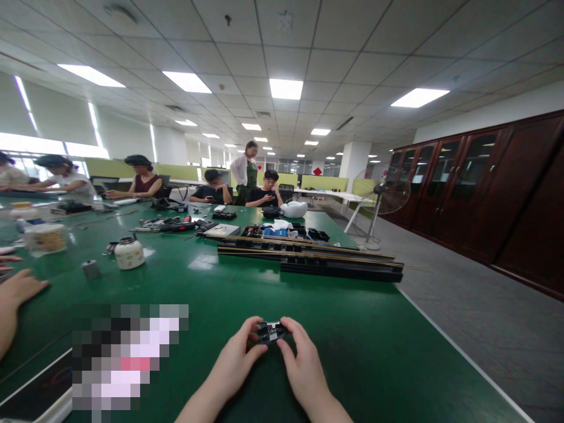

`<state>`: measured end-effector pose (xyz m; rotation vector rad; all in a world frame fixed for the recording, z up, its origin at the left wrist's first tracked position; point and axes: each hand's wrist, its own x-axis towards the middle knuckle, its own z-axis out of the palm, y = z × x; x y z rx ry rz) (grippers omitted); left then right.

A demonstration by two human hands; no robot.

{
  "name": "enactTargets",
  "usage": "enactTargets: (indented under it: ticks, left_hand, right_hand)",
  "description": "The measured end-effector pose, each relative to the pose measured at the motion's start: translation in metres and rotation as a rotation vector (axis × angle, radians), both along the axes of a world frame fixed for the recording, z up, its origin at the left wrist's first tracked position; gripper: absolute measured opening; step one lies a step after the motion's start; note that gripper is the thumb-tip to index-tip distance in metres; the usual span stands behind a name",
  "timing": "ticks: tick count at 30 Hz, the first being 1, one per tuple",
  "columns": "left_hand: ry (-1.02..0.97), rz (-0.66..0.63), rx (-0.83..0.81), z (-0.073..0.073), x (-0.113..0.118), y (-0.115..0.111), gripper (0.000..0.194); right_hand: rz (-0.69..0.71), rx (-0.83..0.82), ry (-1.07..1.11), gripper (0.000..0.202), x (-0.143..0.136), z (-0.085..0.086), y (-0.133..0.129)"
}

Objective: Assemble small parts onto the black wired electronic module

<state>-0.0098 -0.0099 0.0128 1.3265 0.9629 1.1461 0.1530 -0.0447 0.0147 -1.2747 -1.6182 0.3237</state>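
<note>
A small black casing [271, 333] with silvery parts inside is held between my two hands, low over the green tabletop [211, 294]. My left hand [235, 355] grips its left end with thumb and fingers. On the right end, my right hand [304, 358] pinches it between thumb and fingertips. The casing's open side faces up, but its inner parts are too small to tell apart. My palms hide none of its top, only its ends are covered by fingers.
Long black rails [343, 271] with thin brass-coloured rods lie across the table ahead. Left stand a white jar [129, 254], a grey metal cylinder [90, 269] and a tub [45, 237]. Another person's hand [22, 286] rests at the left edge, above a partly blurred screen device [37, 385].
</note>
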Motion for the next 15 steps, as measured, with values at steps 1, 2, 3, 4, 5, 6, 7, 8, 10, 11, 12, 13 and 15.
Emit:
enactTargets:
  ticks: [1,2,3,4,5,6,7,8,10,11,12,13,15]
  left_hand:
    - [0.071,0.023,0.039,-0.001,-0.002,0.0,0.041]
    - [0.134,0.04,0.078,-0.001,-0.004,0.001,0.04]
    - [0.185,0.049,0.11,0.0,-0.005,0.001,0.039]
    - [0.224,0.05,0.133,0.001,-0.006,0.0,0.038]
    - [0.247,0.047,0.149,0.002,-0.006,0.0,0.037]
    - [0.259,0.043,0.158,0.002,-0.006,0.0,0.036]
    - [0.264,0.04,0.162,0.003,-0.006,0.0,0.036]
    - [0.267,0.038,0.162,0.003,-0.006,-0.001,0.036]
    - [0.269,0.037,0.15,0.001,-0.006,0.0,0.038]
    - [0.265,0.035,0.14,-0.001,-0.006,0.0,0.039]
    - [0.256,0.033,0.128,-0.003,-0.006,0.001,0.041]
    - [0.244,0.026,0.118,-0.005,-0.007,0.002,0.043]
    - [0.233,0.023,0.113,-0.009,-0.007,0.004,0.046]
  right_hand:
    - [0.012,-0.01,0.005,0.031,0.0,0.001,0.0]
    - [0.027,-0.021,0.008,0.031,0.0,0.001,0.0]
    - [0.044,-0.032,0.007,0.031,0.0,0.001,0.0]
    - [0.057,-0.042,0.005,0.031,0.001,0.001,0.0]
    - [0.065,-0.053,-0.003,0.031,0.001,0.001,0.001]
    - [0.068,-0.064,-0.014,0.032,0.002,0.0,0.001]
    - [0.067,-0.076,-0.027,0.033,0.002,-0.001,0.002]
    - [0.061,-0.089,-0.041,0.036,0.002,-0.002,0.002]
    - [0.046,-0.115,-0.068,0.039,0.003,-0.005,0.003]
    - [0.038,-0.124,-0.079,0.04,0.003,-0.006,0.003]
    - [0.029,-0.131,-0.088,0.041,0.003,-0.008,0.004]
    - [0.018,-0.138,-0.098,0.041,0.003,-0.009,0.004]
    - [0.002,-0.149,-0.116,0.04,0.003,-0.01,0.004]
